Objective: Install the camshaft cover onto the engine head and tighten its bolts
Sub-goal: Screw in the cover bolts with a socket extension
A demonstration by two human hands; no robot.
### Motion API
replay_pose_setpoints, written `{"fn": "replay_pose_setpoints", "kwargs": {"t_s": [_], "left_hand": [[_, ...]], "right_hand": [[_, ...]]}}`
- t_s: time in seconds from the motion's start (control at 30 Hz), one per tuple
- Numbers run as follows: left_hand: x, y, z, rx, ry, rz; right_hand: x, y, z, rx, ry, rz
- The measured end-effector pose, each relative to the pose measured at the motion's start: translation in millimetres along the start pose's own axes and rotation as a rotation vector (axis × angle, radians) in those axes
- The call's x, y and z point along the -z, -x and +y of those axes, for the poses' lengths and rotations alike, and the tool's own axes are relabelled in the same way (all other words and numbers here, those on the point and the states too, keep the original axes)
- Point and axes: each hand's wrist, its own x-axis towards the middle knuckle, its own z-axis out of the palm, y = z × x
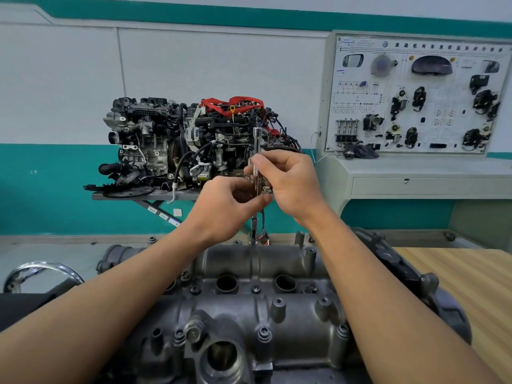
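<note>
The grey camshaft cover (pixel 249 309) lies on the engine head in front of me, with several bolts (pixel 263 331) seated along it. A slim metal driver tool (pixel 256 142) stands upright over a bolt at the cover's far edge (pixel 252 241). My right hand (pixel 288 184) pinches the tool's knurled shaft near the top. My left hand (pixel 227 209) grips the shaft just below, fingers curled round it. The tool's lower tip reaches the far-edge bolt.
A chrome ring (pixel 41 268) sits at the left beside the engine. A wooden tabletop (pixel 465 278) lies to the right. Behind, display engines (pixel 194 139) rest on a lift table, and a training panel (pixel 415 98) stands at the right wall.
</note>
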Motion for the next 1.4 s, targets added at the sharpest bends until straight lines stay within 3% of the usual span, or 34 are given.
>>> {"fn": "replay_pose_setpoints", "kwargs": {"t_s": [0.2, 0.33, 0.6, 0.87, 1.1, 1.2, 1.4], "left_hand": [[1.5, -3.3, -1.3, 0.047, -0.007, 0.031], [-0.7, -0.7, 0.5, -0.017, -0.026, -0.069], [1.7, -1.7, 1.2, 0.035, 0.035, -0.141], [-0.8, -1.7, -3.6, 0.028, -0.046, 0.027], [1.6, -1.7, -1.0, 0.022, 0.013, -0.145], [1.7, -2.5, -0.4, 0.031, 0.025, -0.173], [-1.7, -1.3, -3.6, 0.03, -0.062, 0.008]], "right_hand": [[-0.6, -0.9, 2.8, 0.009, -0.051, 0.093], [-0.6, -0.1, 2.8, 0.014, -0.042, 0.154], [1.1, 0.6, -0.8, -0.055, -0.074, -0.063], [-0.3, 1.8, 2.6, 0.01, -0.043, 0.116], [-0.1, 0.4, -2.3, -0.081, -0.123, -0.093], [-1.6, 1.7, -0.9, -0.043, -0.074, -0.087], [-1.2, 2.4, 1.8, 0.034, -0.002, 0.076]]}}
